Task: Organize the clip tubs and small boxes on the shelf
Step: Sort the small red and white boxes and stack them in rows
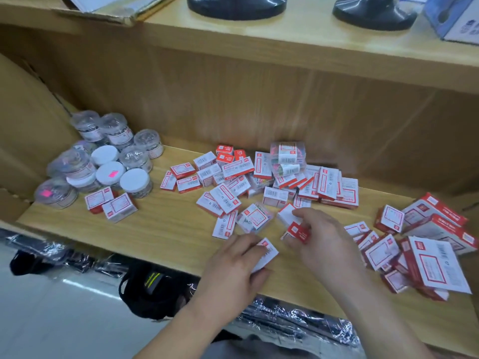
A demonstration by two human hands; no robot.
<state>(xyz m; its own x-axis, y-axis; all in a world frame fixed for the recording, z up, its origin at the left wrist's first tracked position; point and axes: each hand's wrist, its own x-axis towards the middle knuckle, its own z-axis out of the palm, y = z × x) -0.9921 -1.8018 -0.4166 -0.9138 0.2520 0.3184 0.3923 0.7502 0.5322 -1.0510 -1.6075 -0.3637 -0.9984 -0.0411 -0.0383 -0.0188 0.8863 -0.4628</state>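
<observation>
Several clear round clip tubs (pixel 108 161) with white lids are clustered at the shelf's left end. Red-and-white small boxes (pixel 233 177) lie scattered across the middle of the wooden shelf (pixel 155 229), with larger ones piled at the right (pixel 430 237). My left hand (pixel 233 270) grips a small white-and-red box (pixel 268 252) near the front edge. My right hand (pixel 324 242) pinches a small red box (pixel 298 233) just beside it. A white box (pixel 286 215) lies right behind my right fingers.
Two black rounded bases (pixel 236 6) and a blue package (pixel 451 19) stand on the shelf above. A cardboard wall (pixel 28 130) closes the left side. Below the front edge lie black items in shiny plastic wrap (pixel 285 322) on a pale floor.
</observation>
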